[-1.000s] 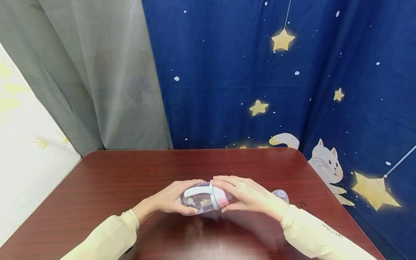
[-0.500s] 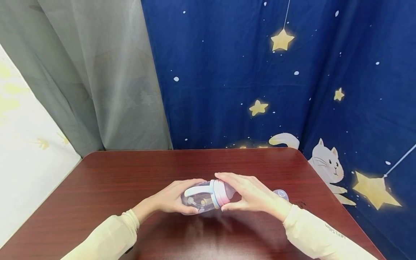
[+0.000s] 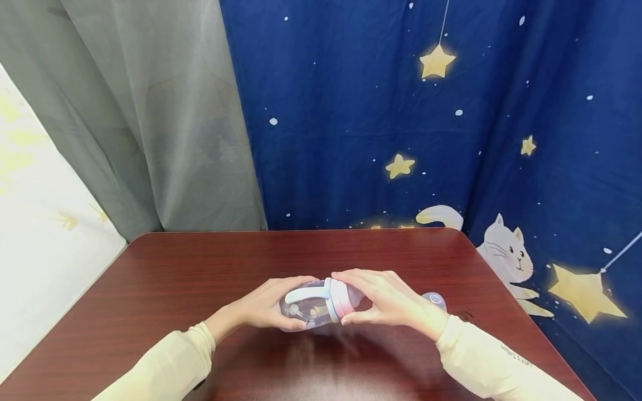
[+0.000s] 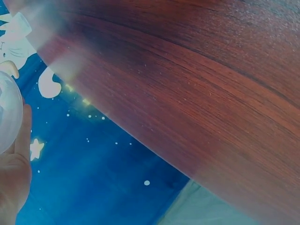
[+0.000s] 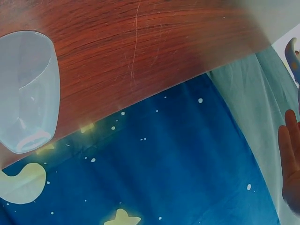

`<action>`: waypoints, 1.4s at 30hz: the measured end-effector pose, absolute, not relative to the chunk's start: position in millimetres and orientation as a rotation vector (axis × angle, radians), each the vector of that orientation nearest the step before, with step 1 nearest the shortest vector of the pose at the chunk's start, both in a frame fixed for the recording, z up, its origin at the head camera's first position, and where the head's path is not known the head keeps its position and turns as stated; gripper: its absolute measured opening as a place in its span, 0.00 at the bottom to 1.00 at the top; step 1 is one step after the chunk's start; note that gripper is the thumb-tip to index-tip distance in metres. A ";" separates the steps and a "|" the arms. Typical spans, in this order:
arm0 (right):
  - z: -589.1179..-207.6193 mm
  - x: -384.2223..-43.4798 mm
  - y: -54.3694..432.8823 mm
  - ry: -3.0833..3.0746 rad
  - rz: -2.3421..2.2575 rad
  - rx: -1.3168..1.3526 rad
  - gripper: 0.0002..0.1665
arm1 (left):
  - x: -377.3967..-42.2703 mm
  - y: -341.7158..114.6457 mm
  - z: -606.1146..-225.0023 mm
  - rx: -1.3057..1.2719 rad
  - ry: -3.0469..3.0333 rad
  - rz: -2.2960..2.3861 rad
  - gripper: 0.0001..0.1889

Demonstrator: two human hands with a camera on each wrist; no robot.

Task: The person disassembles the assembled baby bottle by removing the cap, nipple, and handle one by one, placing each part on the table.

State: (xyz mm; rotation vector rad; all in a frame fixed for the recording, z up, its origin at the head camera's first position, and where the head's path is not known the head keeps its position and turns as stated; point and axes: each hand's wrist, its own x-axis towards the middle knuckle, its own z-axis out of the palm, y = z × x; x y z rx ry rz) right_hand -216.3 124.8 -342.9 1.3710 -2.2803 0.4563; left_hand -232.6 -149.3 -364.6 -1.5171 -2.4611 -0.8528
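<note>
A clear baby bottle point(image 3: 307, 309) with a pale blue handle and a pink collar point(image 3: 341, 299) lies sideways between the two hands, just above the table. My left hand point(image 3: 261, 306) grips the rounded bottom end, thumb at the near side and fingers over the far side. On the collar, my right hand point(image 3: 381, 298) holds with thumb below and fingers above; its palm faces the clear top end, which is partly hidden. The left wrist view catches the bottle's bottom point(image 4: 8, 112) against the left palm.
A clear dome-shaped cap point(image 3: 434, 301) stands on the reddish-brown table point(image 3: 241, 256) just behind the right wrist; the right wrist view shows this cap point(image 5: 30, 91) large at the left. Grey and blue starry curtains point(image 3: 341, 111) hang beyond the table's far edge.
My right hand's fingers have shifted slightly right along the collar, uncovering more of the pink and white band. The left hand and bottle have stayed nearly still.
</note>
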 end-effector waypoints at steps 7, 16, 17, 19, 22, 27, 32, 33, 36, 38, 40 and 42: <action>-341.9 -217.6 125.3 -2.237 0.452 1.425 0.43 | -232.6 -149.6 -364.9 -1.520 -2.464 -0.857 0.37; -340.6 -216.6 126.3 -2.220 0.446 1.465 0.43 | -232.0 -149.4 -364.8 -1.513 -2.476 -0.854 0.37; -340.6 -216.6 126.4 -2.220 0.448 1.464 0.43 | -231.8 -149.4 -364.6 -1.511 -2.477 -0.856 0.37; -341.2 -216.4 126.6 -2.229 0.450 1.451 0.43 | -231.3 -149.3 -364.4 -1.507 -2.479 -0.859 0.37; -342.5 -215.5 127.1 -2.246 0.454 1.425 0.43 | -230.3 -149.1 -363.7 -1.502 -2.479 -0.863 0.37; -343.3 -213.8 128.0 -2.266 0.468 1.360 0.43 | -229.7 -147.8 -362.8 -1.500 -2.476 -0.853 0.37; -343.0 -214.3 127.7 -2.284 0.470 1.323 0.42 | -230.5 -147.2 -362.9 -1.505 -2.463 -0.848 0.37; -342.9 -214.5 127.5 -2.290 0.464 1.323 0.42 | -230.6 -147.2 -362.9 -1.506 -2.460 -0.844 0.37; -343.6 -215.3 127.0 -2.294 0.461 1.343 0.41 | -230.7 -147.3 -363.1 -1.503 -2.463 -0.829 0.37; -344.4 -215.7 126.7 -2.294 0.460 1.357 0.41 | -230.6 -147.4 -363.6 -1.506 -2.465 -0.823 0.37; -344.9 -216.1 126.2 -2.290 0.463 1.368 0.41 | -230.5 -147.7 -364.2 -1.507 -2.467 -0.820 0.37; -345.1 -216.1 126.0 -2.288 0.463 1.372 0.41 | -230.5 -147.9 -364.6 -1.507 -2.468 -0.819 0.37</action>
